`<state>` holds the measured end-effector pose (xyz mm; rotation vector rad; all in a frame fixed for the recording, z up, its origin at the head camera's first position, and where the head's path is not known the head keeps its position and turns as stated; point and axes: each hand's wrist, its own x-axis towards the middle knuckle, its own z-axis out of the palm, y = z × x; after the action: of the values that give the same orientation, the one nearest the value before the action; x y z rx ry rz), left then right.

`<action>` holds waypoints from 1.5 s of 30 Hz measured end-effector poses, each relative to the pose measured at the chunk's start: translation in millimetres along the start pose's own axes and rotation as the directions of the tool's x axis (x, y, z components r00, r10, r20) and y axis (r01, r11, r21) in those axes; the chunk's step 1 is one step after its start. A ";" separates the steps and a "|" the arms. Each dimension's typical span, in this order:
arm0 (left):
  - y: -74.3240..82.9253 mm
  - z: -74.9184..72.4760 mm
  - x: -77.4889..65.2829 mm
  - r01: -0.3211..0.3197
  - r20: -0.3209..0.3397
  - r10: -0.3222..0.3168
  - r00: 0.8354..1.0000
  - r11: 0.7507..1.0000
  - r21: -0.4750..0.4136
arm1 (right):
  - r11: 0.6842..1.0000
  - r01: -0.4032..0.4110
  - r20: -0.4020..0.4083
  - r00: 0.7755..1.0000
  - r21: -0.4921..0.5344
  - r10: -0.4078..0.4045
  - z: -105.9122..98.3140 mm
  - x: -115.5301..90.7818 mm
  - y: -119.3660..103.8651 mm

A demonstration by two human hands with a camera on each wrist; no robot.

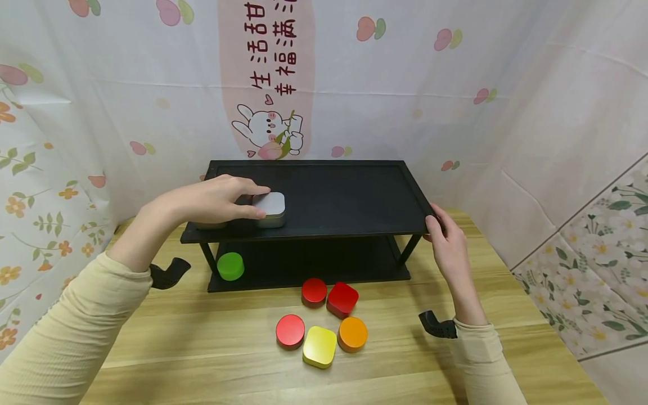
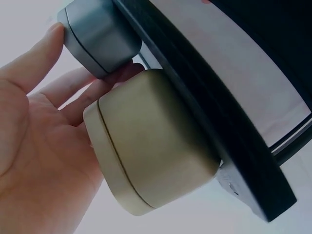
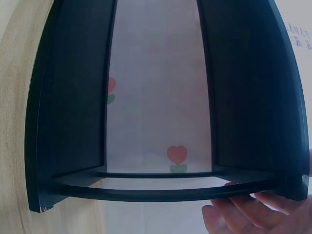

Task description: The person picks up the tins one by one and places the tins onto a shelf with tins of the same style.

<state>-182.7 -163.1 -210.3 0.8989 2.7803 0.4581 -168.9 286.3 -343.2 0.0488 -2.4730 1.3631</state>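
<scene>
On the top board of a black two-tier shelf (image 1: 349,197), my left hand (image 1: 212,199) pinches a silver-grey square tin (image 1: 271,209) between thumb and fingers. A gold rounded-square tin (image 2: 151,141) stands beside it near the board's left end; in the head view my hand covers most of it. My right hand (image 1: 449,242) grips the right end of the top board, thumb above, while the right wrist view shows its fingers (image 3: 253,212) by the end rail.
On the lower board, at its left end, sits a green round tin (image 1: 230,266). Before the shelf, on the wooden table (image 1: 212,349), are two red round tins (image 1: 314,292), a red square tin (image 1: 342,299), an orange round tin (image 1: 352,334) and a yellow square tin (image 1: 319,346). A patterned curtain (image 1: 385,101) hangs behind.
</scene>
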 end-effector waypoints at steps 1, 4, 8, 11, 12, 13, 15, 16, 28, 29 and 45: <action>-0.1 -0.3 0.2 0.000 0.006 0.000 1.000 1.000 0.001 | 1.000 -0.003 0.000 1.000 -0.001 0.003 0.0 -0.1 0.1; -0.1 -0.8 0.6 0.002 0.016 -0.002 1.000 1.000 0.011 | 1.000 -0.010 0.003 1.000 -0.002 0.010 -0.1 -0.4 0.6; 0.8 -1.2 0.1 0.018 0.025 -0.018 1.000 1.000 0.007 | 1.000 -0.011 0.008 1.000 -0.003 0.011 -0.5 -0.4 1.3; 1.9 -1.5 -0.8 0.034 0.023 -0.034 0.999 0.999 0.001 | 1.000 -0.012 0.010 1.000 -0.002 0.012 -0.6 0.0 1.7; 2.0 -1.5 -1.0 0.035 0.016 -0.035 0.999 0.999 -0.002 | 1.000 -0.013 0.011 1.000 -0.003 0.013 -0.6 0.1 1.7; 2.0 -1.6 -1.3 0.031 0.006 -0.031 1.000 1.000 -0.005 | 1.000 -0.013 0.011 1.000 -0.003 0.013 -0.6 0.1 1.7; 2.1 -1.8 -1.5 0.021 -0.028 -0.021 0.999 1.000 -0.012 | 1.000 -0.013 0.011 1.000 -0.003 0.013 -0.7 0.0 1.7; 2.0 -1.9 -1.6 0.016 -0.051 -0.017 0.999 1.000 -0.018 | 1.000 -0.013 0.011 1.000 -0.001 0.013 -0.7 -0.2 1.5; 9.5 -4.1 -5.2 -0.015 -0.257 -0.012 0.966 0.995 -0.103 | 1.000 -0.007 0.005 1.000 -0.002 0.007 -0.2 -0.8 -0.7; 10.5 -3.8 -5.8 -0.023 -0.274 -0.008 0.962 0.994 -0.108 | 1.000 -0.010 0.004 1.000 -0.006 0.010 -0.1 -0.9 -1.0; 37.8 17.4 -16.3 -0.192 -0.430 0.130 0.894 0.976 -0.104 | 1.000 -0.018 0.007 1.000 -0.014 0.018 -1.0 -1.5 -1.7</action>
<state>-144.7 -139.7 -212.3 1.1163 3.0027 0.9757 -167.0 286.0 -341.7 0.0276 -2.4940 1.3556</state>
